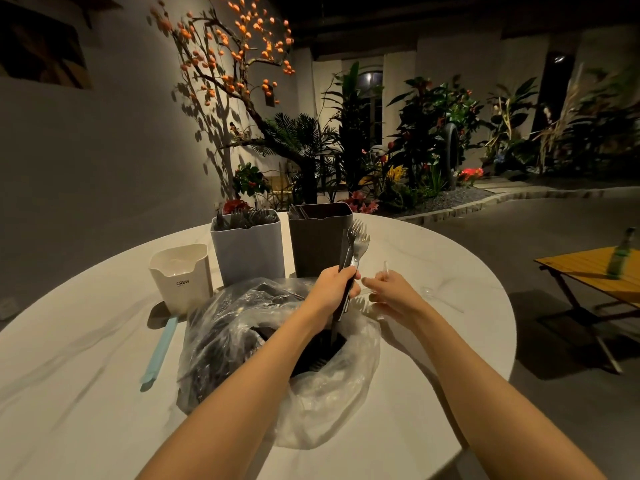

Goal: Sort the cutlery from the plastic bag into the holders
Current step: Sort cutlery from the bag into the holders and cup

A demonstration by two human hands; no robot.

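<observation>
Head view: three plastic holders (247,249) stand behind the crinkled clear bag (325,382); left hand (334,289) grips a bundle of forks (356,245) above it, right hand (389,292) pinches one clear utensil (385,269).

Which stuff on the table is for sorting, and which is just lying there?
For sorting: clear plastic bag, bundle of forks in left hand, white holder, grey-blue holder, dark brown holder.
Lying about: light blue flat stick, green bottle.
</observation>
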